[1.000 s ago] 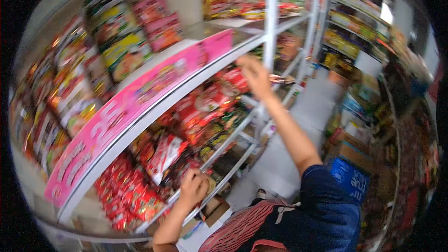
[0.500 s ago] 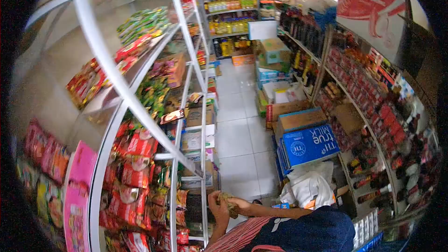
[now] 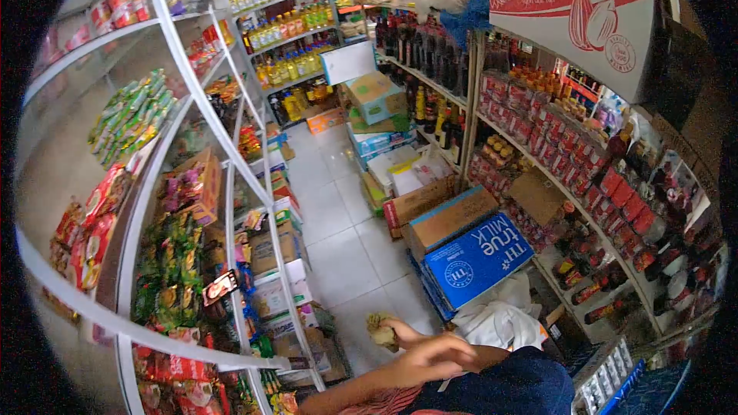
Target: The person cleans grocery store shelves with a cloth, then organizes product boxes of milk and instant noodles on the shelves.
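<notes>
A shopper stands in a narrow grocery aisle, seen from a head-worn camera looking forward and down. Low in the frame, both hands meet over the dark blue sleeve (image 3: 523,384). The right hand (image 3: 430,357) lies across the front with its fingers loosely curled and spread; whether it grips anything cannot be told. Just behind it, the left hand (image 3: 403,330) closes its fingers on a small crumpled tan packet (image 3: 380,330), held above the pale tiled floor (image 3: 346,261).

To the left rises a white metal shelving rack (image 3: 231,184) packed with red and green snack packets. On the right floor, near the hands, sits a blue cardboard milk carton box (image 3: 477,257) with brown cartons stacked behind it, and a shelf of bottled sauces and jars (image 3: 584,177) runs along the right wall. Far down the aisle stand rows of yellow cooking-oil bottles (image 3: 296,27).

The likely risk: the packet is small and only pinched at the fingertips, so it could slip to the floor, and an elbow could brush packets off the crowded left rack in so tight a passage.
</notes>
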Demonstrator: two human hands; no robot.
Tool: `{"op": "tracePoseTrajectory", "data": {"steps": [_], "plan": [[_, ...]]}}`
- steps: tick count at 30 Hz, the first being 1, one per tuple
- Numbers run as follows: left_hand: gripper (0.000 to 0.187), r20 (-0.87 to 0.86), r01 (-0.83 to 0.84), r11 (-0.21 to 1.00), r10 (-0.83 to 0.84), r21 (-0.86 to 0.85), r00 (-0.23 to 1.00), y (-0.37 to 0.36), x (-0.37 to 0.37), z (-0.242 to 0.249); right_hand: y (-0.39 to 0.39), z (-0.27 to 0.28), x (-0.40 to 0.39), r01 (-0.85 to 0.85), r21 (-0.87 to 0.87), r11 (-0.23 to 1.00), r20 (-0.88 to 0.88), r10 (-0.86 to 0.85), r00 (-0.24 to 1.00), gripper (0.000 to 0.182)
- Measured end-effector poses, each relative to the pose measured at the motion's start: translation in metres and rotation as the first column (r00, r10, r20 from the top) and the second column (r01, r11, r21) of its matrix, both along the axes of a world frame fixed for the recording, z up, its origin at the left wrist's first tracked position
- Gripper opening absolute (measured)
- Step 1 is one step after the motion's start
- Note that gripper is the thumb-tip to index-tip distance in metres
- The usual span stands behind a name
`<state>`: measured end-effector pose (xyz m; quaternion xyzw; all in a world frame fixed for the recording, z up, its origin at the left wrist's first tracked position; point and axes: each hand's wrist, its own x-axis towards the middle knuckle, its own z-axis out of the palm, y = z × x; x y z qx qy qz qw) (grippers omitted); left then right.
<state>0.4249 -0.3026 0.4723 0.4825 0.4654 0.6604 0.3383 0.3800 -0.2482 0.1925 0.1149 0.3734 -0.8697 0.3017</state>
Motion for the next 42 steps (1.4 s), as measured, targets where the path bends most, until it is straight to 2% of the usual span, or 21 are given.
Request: {"op": "tracePoseTrajectory", "data": {"steps": [2, 4, 6, 9, 13, 14, 15, 19, 20, 22, 24, 25, 28, 30, 31, 34, 36, 38, 39, 40, 42], "plan": [[0.034, -0.346, 0.288, 0.935, -0.205, 0.209, 0.916, 0.04, -0.008, 0.042, 0.023, 0.044, -0.008, 0.039, 0.05, 0.998, -0.007, -0.039, 0.999, 0.024], [0.023, -0.379, 0.31, 0.882, -0.167, 0.356, 0.91, 0.058, -0.004, 0.079, 0.042, 0.043, -0.02, 0.201, 0.076, 0.977, -0.029, -0.199, 0.98, 0.027], [0.026, -0.279, 0.642, 0.733, -0.583, 0.223, 0.763, 0.07, -0.017, 0.055, 0.059, 0.052, -0.033, 0.266, 0.142, 0.953, -0.005, -0.268, 0.963, 0.028], [0.016, -0.301, 0.671, 0.617, -0.603, 0.411, 0.739, 0.071, -0.046, 0.058, 0.081, 0.041, -0.058, 0.443, 0.224, 0.868, -0.039, -0.446, 0.894, 0.03], [0.01, -0.326, 0.689, 0.416, -0.659, 0.593, 0.678, 0.055, -0.104, 0.07, 0.098, 0.027, -0.122, 0.446, 0.396, 0.802, -0.057, -0.464, 0.884, 0.028], [0.013, -0.338, 0.717, 0.346, -0.703, 0.605, 0.625, 0.048, -0.123, 0.072, 0.101, 0.025, -0.14, 0.453, 0.3, 0.839, -0.133, -0.434, 0.891, 0.029], [0.013, -0.335, 0.714, 0.352, -0.701, 0.605, 0.629, 0.038, -0.143, 0.068, 0.098, 0.023, -0.157, 0.477, 0.329, 0.815, -0.162, -0.449, 0.879, 0.029], [0.014, -0.302, 0.714, 0.666, -0.65, 0.217, 0.697, 0.002, -0.254, 0.035, 0.082, 0.059, -0.238, 0.573, 0.316, 0.756, -0.177, -0.546, 0.819, 0.033], [0.011, -0.132, 0.529, 0.817, -0.512, 0.23, 0.848, -0.014, -0.279, 0.023, 0.077, 0.061, -0.256, 0.604, 0.32, 0.73, -0.208, -0.568, 0.796, 0.035], [0.012, -0.197, 0.138, 0.986, -0.116, 0.098, 0.974, -0.036, -0.338, -0.008, 0.063, 0.086, -0.285, 0.6, 0.31, 0.738, -0.213, -0.561, 0.8, 0.036], [0.018, -0.322, -0.204, 0.943, 0.114, -0.262, 0.94, -0.056, -0.393, -0.059, 0.048, 0.107, -0.306, 0.675, 0.55, 0.492, -0.643, -0.266, 0.718, 0.035], [0.021, -0.419, -0.371, 0.858, 0.208, -0.356, 0.884, -0.066, -0.415, -0.089, 0.046, 0.096, -0.319, 0.624, 0.483, 0.615, -0.421, -0.462, 0.781, 0.035], [0.027, -0.291, -0.398, 0.785, 0.287, -0.475, 0.913, -0.103, -0.457, -0.172, 0.029, 0.099, -0.346, 0.598, 0.576, 0.557, -0.502, -0.337, 0.797, 0.045], [0.024, 0.289, -0.228, 0.776, 0.465, -0.588, 0.837, -0.117, -0.478, -0.182, 0.025, 0.087, -0.37, 0.588, 0.599, 0.543, -0.52, -0.295, 0.802, 0.047], [0.037, 0.396, -0.172, 0.782, 0.476, -0.599, 0.785, -0.119, -0.489, -0.183, 0.023, 0.086, -0.385, 0.582, 0.624, 0.521, -0.54, -0.251, 0.804, 0.05], [0.046, 0.414, -0.277, 0.677, 0.67, -0.682, 0.617, -0.106, -0.524, -0.182, 0.021, 0.087, -0.442, 0.406, 0.717, 0.567, -0.465, -0.046, 0.884, 0.052], [0.054, 0.406, -0.317, 0.665, 0.696, -0.676, 0.593, -0.102, -0.562, -0.202, 0.015, 0.071, -0.49, 0.388, 0.7, 0.599, -0.501, 0.024, 0.865, 0.055], [0.051, 0.021, -0.588, 0.581, 0.721, -0.563, 0.693, -0.1, -0.604, -0.224, 0.005, 0.077, -0.543, 0.384, 0.714, 0.586, -0.599, 0.228, 0.767, 0.056], [0.043, -0.004, -0.636, 0.581, 0.736, -0.507, 0.677, -0.101, -0.63, -0.234, 0.001, 0.072, -0.573, 0.471, 0.691, 0.548, -0.691, 0.31, 0.653, 0.058], [0.043, -0.007, -0.665, 0.555, 0.765, -0.499, 0.644, -0.102, -0.655, -0.222, -0.001, 0.078, -0.602, 0.453, 0.689, 0.566, -0.695, 0.341, 0.633, 0.058], [0.033, 0.319, -0.594, 0.578, 0.812, -0.56, 0.489, -0.11, -0.704, -0.19, -0.009, 0.089, -0.659, 0.39, 0.633, 0.668, -0.717, 0.318, 0.62, 0.06]]}}
